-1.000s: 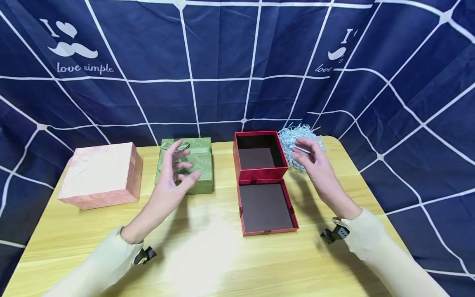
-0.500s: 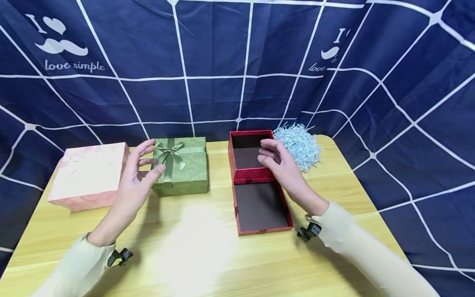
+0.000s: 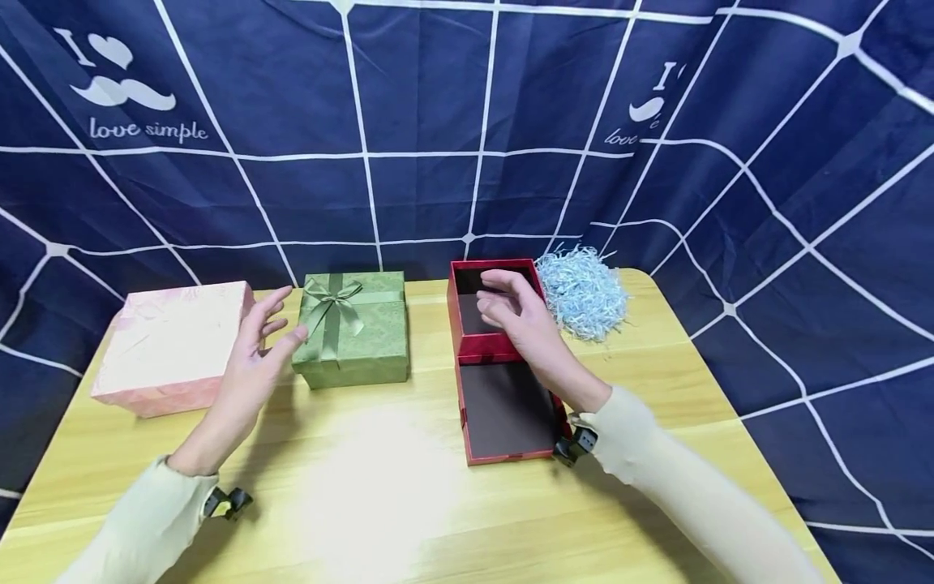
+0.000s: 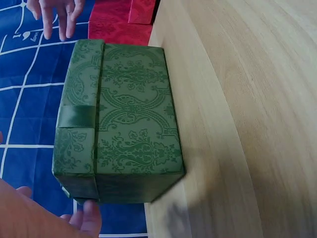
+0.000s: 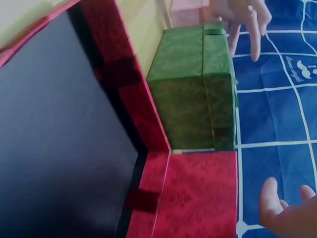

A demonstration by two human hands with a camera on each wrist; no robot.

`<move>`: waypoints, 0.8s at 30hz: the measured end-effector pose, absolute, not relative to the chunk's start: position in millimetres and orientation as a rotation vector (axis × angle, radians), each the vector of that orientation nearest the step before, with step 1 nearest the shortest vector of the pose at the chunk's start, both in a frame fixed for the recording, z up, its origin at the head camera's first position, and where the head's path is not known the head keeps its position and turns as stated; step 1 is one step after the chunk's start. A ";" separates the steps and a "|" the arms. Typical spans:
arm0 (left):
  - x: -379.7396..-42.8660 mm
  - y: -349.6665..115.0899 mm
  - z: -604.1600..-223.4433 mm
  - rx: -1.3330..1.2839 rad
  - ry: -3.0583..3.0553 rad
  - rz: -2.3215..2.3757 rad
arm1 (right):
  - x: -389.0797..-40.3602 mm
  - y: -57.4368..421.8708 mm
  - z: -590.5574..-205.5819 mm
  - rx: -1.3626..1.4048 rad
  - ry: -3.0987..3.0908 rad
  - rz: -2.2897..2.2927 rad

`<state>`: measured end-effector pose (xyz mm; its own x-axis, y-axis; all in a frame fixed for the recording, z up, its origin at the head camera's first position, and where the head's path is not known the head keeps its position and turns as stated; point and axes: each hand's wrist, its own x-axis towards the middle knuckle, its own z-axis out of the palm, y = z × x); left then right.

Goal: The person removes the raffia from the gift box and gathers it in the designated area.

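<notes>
A green gift box [image 3: 379,332] with a ribbon bow stands on the table, its lid on. My left hand [image 3: 251,361] is beside its left edge, fingers loosely bent and holding nothing. In the left wrist view the thumb [image 4: 92,215] is close to the lid's corner; I cannot tell if it touches. To the right stands a red box [image 3: 485,347], uncovered, with dark inner walls. Against its front lies a shallow red lid [image 3: 507,410], dark inside facing up. My right hand [image 3: 529,320] hovers over the red box, fingers bent with a gap to the thumb, gripping nothing.
A pink box [image 3: 175,337] sits at the left, close to my left hand. Light blue shredded paper [image 3: 584,292] is heaped behind the right side of the red box. A dark blue curtain [image 3: 423,195] with white lines surrounds the wooden table [image 3: 438,519].
My left hand has moved left, from in front of the green box to its left edge. The right hand has shifted left from the shredded paper to over the red box.
</notes>
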<state>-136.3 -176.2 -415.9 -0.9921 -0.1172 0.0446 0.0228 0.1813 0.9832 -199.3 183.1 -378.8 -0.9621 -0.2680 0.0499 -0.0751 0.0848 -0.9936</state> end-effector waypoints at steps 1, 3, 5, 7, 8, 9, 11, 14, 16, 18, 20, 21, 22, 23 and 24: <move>-137.0 -177.2 -416.7 0.107 -2.350 -1.922 | -199.5 179.5 -379.2 -0.363 2.180 -2.009; -140.3 -178.3 -418.6 0.128 -2.399 -1.873 | -199.5 172.7 -379.9 -0.384 2.132 -2.023; -144.2 -178.2 -420.5 0.153 -2.427 -1.842 | -199.5 166.8 -381.4 -0.394 2.088 -2.029; -148.3 -177.6 -422.3 0.179 -2.423 -1.844 | -198.9 161.7 -383.0 -0.396 2.044 -2.033; -150.2 -177.5 -423.3 0.180 -2.422 -1.849 | -198.5 159.3 -383.7 -0.394 2.026 -2.028; -151.6 -177.5 -424.1 0.188 -2.410 -1.871 | -198.5 157.1 -385.0 -0.391 2.009 -2.024; -153.2 -177.8 -425.5 0.192 -2.387 -1.908 | -198.0 152.5 -386.9 -0.388 1.984 -2.008; -155.1 -178.9 -426.3 0.181 -2.364 -1.986 | -199.4 146.3 -390.5 -0.401 1.949 -2.001; -156.6 -179.6 -428.0 0.178 -2.346 -2.027 | -200.8 142.9 -393.9 -0.423 1.931 -1.993; -157.8 -180.5 -429.7 0.188 -2.347 -2.044 | -202.1 139.2 -397.2 -0.456 1.914 -1.975; -157.5 -181.7 -431.2 0.195 -2.369 -2.032 | -203.2 135.4 -400.9 -0.492 1.910 -1.939; -157.4 -182.2 -431.9 0.199 -2.378 -2.028 | -203.7 133.6 -402.6 -0.509 1.921 -1.916; -157.4 -182.8 -432.8 0.200 -2.393 -2.018 | -204.2 131.9 -404.1 -0.521 1.935 -1.896; -158.0 -183.1 -434.2 0.202 -2.406 -2.013 | -204.4 130.5 -405.6 -0.529 1.952 -1.878; -158.9 -183.0 -435.5 0.199 -2.419 -2.007 | -204.7 129.3 -407.1 -0.530 1.976 -1.859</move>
